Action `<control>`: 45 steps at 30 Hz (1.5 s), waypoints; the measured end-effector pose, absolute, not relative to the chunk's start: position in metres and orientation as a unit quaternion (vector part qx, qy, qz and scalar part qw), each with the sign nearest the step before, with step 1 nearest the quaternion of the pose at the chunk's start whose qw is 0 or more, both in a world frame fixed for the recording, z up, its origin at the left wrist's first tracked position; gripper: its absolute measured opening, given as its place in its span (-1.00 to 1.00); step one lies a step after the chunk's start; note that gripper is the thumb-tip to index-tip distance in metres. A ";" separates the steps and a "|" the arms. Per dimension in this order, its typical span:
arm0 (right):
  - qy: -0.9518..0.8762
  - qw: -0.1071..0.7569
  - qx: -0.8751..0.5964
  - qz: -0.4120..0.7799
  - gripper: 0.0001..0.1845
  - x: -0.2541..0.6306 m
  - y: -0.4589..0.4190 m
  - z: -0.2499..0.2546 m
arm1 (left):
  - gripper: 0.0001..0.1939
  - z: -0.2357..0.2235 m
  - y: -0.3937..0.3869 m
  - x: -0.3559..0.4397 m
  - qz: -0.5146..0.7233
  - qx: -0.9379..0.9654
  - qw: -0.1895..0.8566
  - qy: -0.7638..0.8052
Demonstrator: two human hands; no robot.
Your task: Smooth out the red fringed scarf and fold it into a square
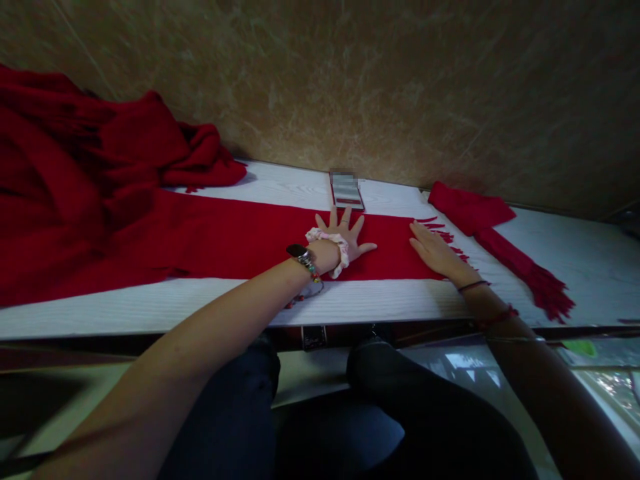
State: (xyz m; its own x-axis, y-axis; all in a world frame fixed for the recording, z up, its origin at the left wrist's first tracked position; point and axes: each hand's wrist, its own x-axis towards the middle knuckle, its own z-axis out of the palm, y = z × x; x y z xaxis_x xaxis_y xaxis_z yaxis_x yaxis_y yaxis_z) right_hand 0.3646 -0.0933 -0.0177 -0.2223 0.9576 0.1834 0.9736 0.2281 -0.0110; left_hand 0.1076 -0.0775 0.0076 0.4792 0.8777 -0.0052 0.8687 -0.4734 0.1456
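A long red scarf [250, 240] lies flat across the white tabletop, its fringe [453, 247] at the right end. My left hand [345, 235] rests on the scarf near its far edge, palm down with the fingers spread. Close to the fringed end, my right hand [435, 248] lies flat on the cloth, fingers stretched out. Neither hand grips anything. Just beyond my left fingertips is a phone [347, 192], its screen partly blurred. Toward the left the scarf runs into a large heap of red cloth [75, 167].
Another red scarf [480, 213], folded over with a fringed end, sits on the right side of the white table [290, 183]. A brown marbled wall [320, 80] rises behind the table. My legs [320, 427] are below the near edge.
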 end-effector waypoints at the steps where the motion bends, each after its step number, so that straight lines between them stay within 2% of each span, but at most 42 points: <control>1: -0.781 0.076 -0.617 -0.055 -0.45 0.365 -0.093 -0.018 | -0.22 0.005 -0.077 0.105 0.026 0.846 0.074 0.527; 7: -0.779 0.043 -0.620 -0.080 -0.45 0.351 -0.094 -0.004 | -0.23 0.003 -0.080 0.099 0.026 0.842 0.078 0.533; 11: -0.789 0.083 -0.605 -0.062 -0.41 0.317 -0.098 0.004 | -0.24 0.010 -0.086 0.101 0.021 0.836 0.080 0.542; 14: -0.806 0.076 -0.587 -0.028 -0.41 0.299 -0.106 -0.003 | -0.29 0.009 -0.087 0.103 0.025 0.830 0.068 0.552; 21: -0.794 0.058 -0.604 -0.031 -0.41 0.320 -0.117 -0.014 | -0.33 0.001 -0.081 0.074 0.029 0.847 0.034 0.529; 26: -0.785 0.047 -0.617 -0.023 -0.41 0.320 -0.117 -0.007 | -0.31 0.000 -0.078 0.047 0.023 0.813 0.036 0.581; 32: -0.808 0.105 -0.579 -0.003 -0.40 0.262 -0.117 0.009 | -0.34 -0.004 -0.074 0.048 0.027 0.809 0.035 0.585; 36: -0.839 0.056 -0.540 0.019 -0.41 0.236 -0.121 0.006 | -0.33 -0.006 -0.074 0.047 0.034 0.812 0.027 0.582; 39: -0.835 0.037 -0.549 0.006 -0.42 0.253 -0.123 -0.001 | -0.34 -0.004 -0.076 0.045 0.034 0.812 0.025 0.582; 45: -0.785 0.070 -0.616 -0.010 -0.39 0.338 -0.122 -0.012 | -0.36 -0.003 -0.078 0.046 0.046 0.816 0.013 0.576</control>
State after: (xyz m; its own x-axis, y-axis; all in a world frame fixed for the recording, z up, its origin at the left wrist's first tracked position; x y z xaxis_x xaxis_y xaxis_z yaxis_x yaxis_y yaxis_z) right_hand 0.3384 -0.1225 -0.0119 -0.2315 0.9653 0.1212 0.9679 0.2411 -0.0709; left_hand 0.0458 -0.0784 -0.0028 0.3316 0.9415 0.0597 0.9391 -0.3355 0.0749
